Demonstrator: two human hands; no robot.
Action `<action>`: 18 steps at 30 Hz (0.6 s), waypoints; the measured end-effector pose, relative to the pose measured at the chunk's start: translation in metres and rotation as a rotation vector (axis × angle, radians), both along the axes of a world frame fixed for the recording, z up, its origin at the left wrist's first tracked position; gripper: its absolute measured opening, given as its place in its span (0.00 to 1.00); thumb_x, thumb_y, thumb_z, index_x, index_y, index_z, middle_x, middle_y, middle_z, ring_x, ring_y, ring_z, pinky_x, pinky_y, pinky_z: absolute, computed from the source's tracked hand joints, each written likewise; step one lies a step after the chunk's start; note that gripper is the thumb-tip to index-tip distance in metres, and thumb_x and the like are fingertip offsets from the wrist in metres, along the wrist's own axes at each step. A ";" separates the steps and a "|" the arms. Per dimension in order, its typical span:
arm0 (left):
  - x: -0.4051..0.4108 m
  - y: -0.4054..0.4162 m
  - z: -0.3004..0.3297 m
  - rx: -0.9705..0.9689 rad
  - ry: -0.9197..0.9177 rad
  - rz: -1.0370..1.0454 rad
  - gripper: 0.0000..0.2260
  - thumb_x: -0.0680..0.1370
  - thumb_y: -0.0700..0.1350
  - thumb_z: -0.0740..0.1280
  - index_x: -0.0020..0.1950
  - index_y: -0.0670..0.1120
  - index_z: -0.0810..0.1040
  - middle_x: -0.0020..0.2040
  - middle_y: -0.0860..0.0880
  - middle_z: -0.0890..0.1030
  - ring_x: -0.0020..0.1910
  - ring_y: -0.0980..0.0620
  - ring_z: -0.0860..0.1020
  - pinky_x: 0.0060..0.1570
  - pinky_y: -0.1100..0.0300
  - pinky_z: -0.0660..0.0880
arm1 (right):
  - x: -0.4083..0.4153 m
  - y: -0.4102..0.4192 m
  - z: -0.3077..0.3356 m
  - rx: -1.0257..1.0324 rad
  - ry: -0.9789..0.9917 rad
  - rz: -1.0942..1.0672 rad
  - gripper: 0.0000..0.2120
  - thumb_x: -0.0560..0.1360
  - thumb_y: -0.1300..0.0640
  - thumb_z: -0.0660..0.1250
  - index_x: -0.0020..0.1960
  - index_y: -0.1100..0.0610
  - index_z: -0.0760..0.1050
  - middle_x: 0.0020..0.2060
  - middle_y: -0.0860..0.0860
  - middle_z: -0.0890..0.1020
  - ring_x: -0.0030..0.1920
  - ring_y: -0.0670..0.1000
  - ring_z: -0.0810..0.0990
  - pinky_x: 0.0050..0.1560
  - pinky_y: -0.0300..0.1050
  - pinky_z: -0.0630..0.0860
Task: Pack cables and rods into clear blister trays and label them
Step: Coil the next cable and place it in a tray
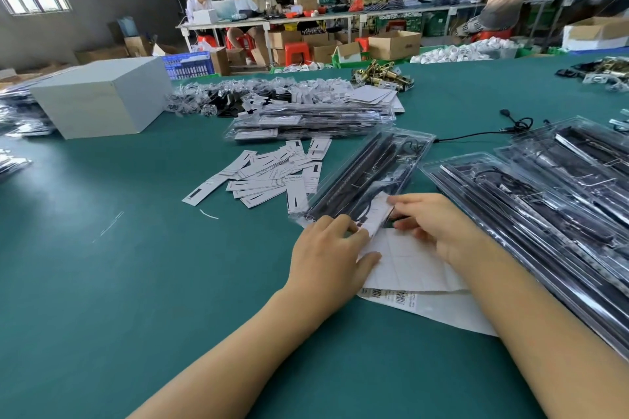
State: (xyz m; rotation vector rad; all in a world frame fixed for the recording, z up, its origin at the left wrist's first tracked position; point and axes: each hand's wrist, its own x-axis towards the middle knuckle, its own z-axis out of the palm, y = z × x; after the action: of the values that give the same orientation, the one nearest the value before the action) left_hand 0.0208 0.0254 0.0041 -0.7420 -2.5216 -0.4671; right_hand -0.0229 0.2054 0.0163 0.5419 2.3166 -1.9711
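Centrally, a clear blister tray [371, 173] lies diagonally on the green table [102, 282], holding black rods and a coiled cable under glossy plastic. At its near end both hands meet on a white label [376, 214]: the left hand [326, 258] pinches its near edge, the right hand [439, 228] curls its fingers over the far edge. Beneath them lies a white label sheet [408, 265] with barcodes. Right of frame, more filled trays [544, 207] overlap. Left of centre, loose paper cards [272, 173] scatter; behind them, a stack of packed trays [306, 122]. A grey box [102, 99] sits upper left.
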 end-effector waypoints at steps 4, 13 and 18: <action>0.001 0.002 0.002 -0.065 0.051 -0.026 0.08 0.71 0.48 0.74 0.40 0.44 0.83 0.40 0.48 0.79 0.38 0.45 0.76 0.36 0.57 0.73 | 0.000 -0.003 0.000 -0.060 0.009 -0.120 0.09 0.79 0.65 0.60 0.53 0.62 0.79 0.39 0.55 0.83 0.28 0.45 0.80 0.20 0.32 0.70; -0.005 -0.005 0.001 -0.051 0.038 -0.032 0.11 0.74 0.52 0.71 0.41 0.45 0.83 0.36 0.50 0.81 0.39 0.46 0.78 0.34 0.57 0.74 | 0.013 -0.012 0.004 0.141 0.008 -0.036 0.12 0.76 0.55 0.69 0.44 0.66 0.79 0.34 0.58 0.84 0.35 0.56 0.85 0.34 0.44 0.80; -0.005 0.000 -0.005 0.042 0.123 -0.026 0.11 0.70 0.47 0.74 0.31 0.44 0.80 0.30 0.49 0.78 0.28 0.47 0.77 0.23 0.59 0.73 | 0.022 -0.025 0.012 0.090 -0.054 0.202 0.11 0.73 0.57 0.73 0.39 0.65 0.78 0.31 0.57 0.84 0.30 0.53 0.84 0.26 0.39 0.76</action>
State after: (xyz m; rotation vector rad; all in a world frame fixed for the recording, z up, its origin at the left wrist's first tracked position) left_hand 0.0163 0.0249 -0.0009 -0.7648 -2.3835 -0.4671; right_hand -0.0006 0.1804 0.0284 0.3447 2.3325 -1.7497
